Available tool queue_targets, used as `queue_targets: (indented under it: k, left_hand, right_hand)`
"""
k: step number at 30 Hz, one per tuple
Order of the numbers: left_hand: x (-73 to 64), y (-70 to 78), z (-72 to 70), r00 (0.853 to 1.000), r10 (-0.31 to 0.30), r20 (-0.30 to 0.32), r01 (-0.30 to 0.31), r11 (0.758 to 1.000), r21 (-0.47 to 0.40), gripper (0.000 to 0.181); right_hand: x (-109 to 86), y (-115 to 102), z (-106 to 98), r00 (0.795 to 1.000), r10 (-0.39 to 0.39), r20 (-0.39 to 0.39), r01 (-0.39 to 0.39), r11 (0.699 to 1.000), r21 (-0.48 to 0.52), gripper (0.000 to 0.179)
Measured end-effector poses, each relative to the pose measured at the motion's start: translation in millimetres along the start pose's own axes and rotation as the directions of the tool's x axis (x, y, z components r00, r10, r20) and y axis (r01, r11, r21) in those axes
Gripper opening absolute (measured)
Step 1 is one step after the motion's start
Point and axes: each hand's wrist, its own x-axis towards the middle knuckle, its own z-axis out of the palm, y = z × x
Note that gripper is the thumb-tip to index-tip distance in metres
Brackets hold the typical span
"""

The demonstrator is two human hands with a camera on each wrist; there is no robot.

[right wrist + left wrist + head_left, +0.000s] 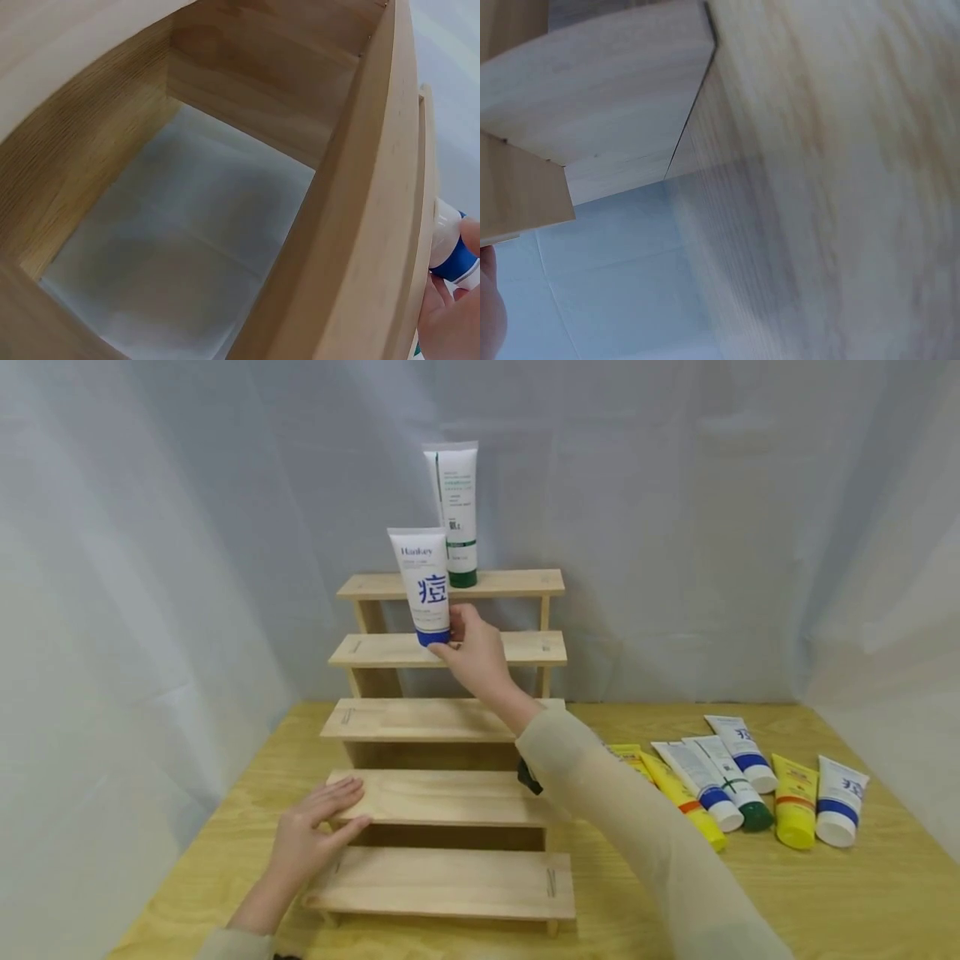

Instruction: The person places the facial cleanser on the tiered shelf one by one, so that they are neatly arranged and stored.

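Note:
My right hand (482,658) pinches a white squeeze tube (420,564) with blue lettering low down, around its blue cap. The tube stands cap down, slightly tilted, at the second board (525,647) from the top of a stepped wooden rack. Part of that tube (447,229) shows at the right edge of the right wrist view. Behind it, on the top board (517,582), stands a taller white tube (463,485) with a green cap. My left hand (307,827) rests on the left end of the fourth board (450,795), fingers extended, thumb along its front edge.
Several tubes lie at the right of the wooden table (750,893), among them a yellow tube (795,802), a blue-capped white tube (842,797) and a green-capped one (731,781). My right forearm partly covers the pile. Pale sheeting (675,527) hangs around the table.

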Motion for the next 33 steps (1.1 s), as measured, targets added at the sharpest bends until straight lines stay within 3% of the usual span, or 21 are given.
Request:
queue_targets:
  k: [7,12,20,28,33]
  left_hand:
    - [1.6,-0.9,1.1,1.000,-0.002,0.001,0.002,1.000,-0.009,0.035]
    - [1.4,-2.4,2.1,1.000,0.005,0.001,-0.005,1.000,-0.010,0.035]
    - [-0.6,-3.0,0.2,0.999,-0.038,0.031,0.039,0.999,-0.009,0.036]
    - [-0.1,-3.6,2.1,1.000,0.010,-0.002,-0.010,1.000,-0.013,0.036]
    - [0.7,-2.9,1.8,1.000,-0.010,0.005,0.010,1.000,-0.019,0.036]
  right_hand:
    - [3.6,-0.9,5.5,0.999,-0.036,-0.016,0.035,0.999,-0.029,0.047]
    - [7.9,-1.9,11.3,1.000,-0.020,0.002,0.020,0.998,-0.060,0.047]
    - [12.4,-4.7,22.4,1.000,0.003,-0.009,-0.004,0.996,-0.093,0.047]
    - [13.2,-7.1,26.5,0.999,0.009,-0.047,-0.015,0.992,-0.123,0.045]
    - [13.6,-7.6,26.4,0.998,0.013,-0.066,-0.024,0.984,-0.174,0.045]
